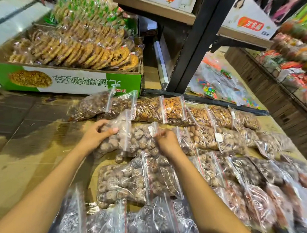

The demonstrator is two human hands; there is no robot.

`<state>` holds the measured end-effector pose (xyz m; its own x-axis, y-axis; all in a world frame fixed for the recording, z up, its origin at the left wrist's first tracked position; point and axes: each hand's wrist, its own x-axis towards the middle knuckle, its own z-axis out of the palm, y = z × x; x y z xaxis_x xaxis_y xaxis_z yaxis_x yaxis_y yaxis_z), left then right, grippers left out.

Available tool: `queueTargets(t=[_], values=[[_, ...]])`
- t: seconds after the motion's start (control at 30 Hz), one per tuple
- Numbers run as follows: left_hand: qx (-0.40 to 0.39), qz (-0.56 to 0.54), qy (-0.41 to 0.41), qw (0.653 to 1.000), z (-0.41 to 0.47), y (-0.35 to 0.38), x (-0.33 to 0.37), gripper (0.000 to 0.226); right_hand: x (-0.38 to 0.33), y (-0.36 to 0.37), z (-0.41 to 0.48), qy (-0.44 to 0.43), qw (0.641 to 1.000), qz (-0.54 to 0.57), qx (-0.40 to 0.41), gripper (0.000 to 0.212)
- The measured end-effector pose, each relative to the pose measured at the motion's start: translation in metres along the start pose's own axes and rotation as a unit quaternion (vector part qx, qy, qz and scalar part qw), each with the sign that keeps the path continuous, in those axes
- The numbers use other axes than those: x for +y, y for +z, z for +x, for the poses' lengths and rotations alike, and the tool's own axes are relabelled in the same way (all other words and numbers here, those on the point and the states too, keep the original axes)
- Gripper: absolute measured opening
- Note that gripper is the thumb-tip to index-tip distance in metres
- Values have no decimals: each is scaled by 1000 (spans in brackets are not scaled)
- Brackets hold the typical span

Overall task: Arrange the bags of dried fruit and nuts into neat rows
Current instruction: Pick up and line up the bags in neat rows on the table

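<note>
Clear zip bags of nuts and dried fruit lie in rows on flattened cardboard [25,164]. My left hand [98,133] grips the left end of a bag of pale round nuts [117,143] in the second row. My right hand [165,140] pinches the plastic of the neighbouring walnut bag [143,138] near its white label. Behind them runs a row of brown and orange nut bags [167,110]. In front lies a bag of dried round fruit [122,179], with several more bags [248,172] to the right.
A green and white carton of wrapped round cakes [72,82] stands at the back left. A black shelf post [195,48] rises behind the bags. A bag of coloured candy [213,87] lies past it, and snack shelves [290,60] run along the right.
</note>
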<state>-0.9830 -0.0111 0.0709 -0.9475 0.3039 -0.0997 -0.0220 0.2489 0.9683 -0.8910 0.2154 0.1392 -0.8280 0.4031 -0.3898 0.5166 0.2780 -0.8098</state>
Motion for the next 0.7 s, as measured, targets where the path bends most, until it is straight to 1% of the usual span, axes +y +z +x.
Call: queueTargets(t=[0.03, 0.07, 0.1, 0.17, 0.2, 0.23, 0.27, 0.3, 0.33, 0.37, 0.4, 0.43, 0.47, 0.5, 0.53, 0.57, 0.6, 0.63, 0.7], values=[[-25, 7, -7, 1000, -1, 8, 3, 32, 1, 0, 0, 3, 1000, -17, 6, 7], [-42, 8, -17, 999, -2, 12, 7, 23, 0, 0, -1, 5, 1000, -24, 15, 2], [-55, 18, -25, 998, -4, 14, 10, 14, -1, 0, -2, -1, 1000, -19, 24, 5], [-77, 31, -24, 996, -6, 9, 12, 16, -6, -1, -2, -41, 999, 2, 31, 6], [-87, 38, -14, 995, -6, 6, 12, 27, -11, -1, -4, -72, 997, 3, 33, 7], [-89, 42, -10, 995, -8, 5, 14, 36, -15, -1, -5, -106, 994, -4, 37, 13], [-82, 46, -13, 995, -10, 7, 17, 31, -17, 0, -7, -131, 990, -10, 45, 18], [-75, 55, -8, 996, -11, 11, 16, 19, -16, 1, -8, -142, 988, -11, 53, 19], [-65, 59, -4, 996, -13, 16, 15, 17, -14, 2, -8, -140, 988, -10, 61, 17], [-39, 65, -5, 997, -15, 21, 14, 18, -9, 1, -7, -132, 989, -11, 65, 13], [-10, 71, -4, 997, -16, 24, 13, 13, -6, -1, -6, -124, 990, -15, 67, 10], [8, 73, 1, 997, -16, 25, 11, 18, 0, -5, -2, -116, 990, -29, 70, 10], [19, 68, 10, 997, -15, 26, 8, 40, 2, -11, -2, -103, 991, -34, 82, 13], [23, 66, 11, 997, -15, 26, 7, 60, 5, -18, 0, -89, 989, -42, 113, 15], [24, 67, 11, 997, -15, 25, 7, 71, 9, -26, 2, -78, 983, -63, 156, 18], [26, 69, 13, 997, -14, 24, 6, 71, 14, -35, 5, -59, 975, -97, 192, 23], [26, 70, 16, 997, -15, 25, 9, 67, 20, -42, 7, -30, 970, -132, 203, 30], [25, 68, 18, 997, -15, 26, 10, 62, 25, -47, 9, 6, 972, -138, 188, 38], [29, 72, 15, 997, -14, 26, 11, 59, 33, -51, 12, 75, 988, -63, 117, 39]])
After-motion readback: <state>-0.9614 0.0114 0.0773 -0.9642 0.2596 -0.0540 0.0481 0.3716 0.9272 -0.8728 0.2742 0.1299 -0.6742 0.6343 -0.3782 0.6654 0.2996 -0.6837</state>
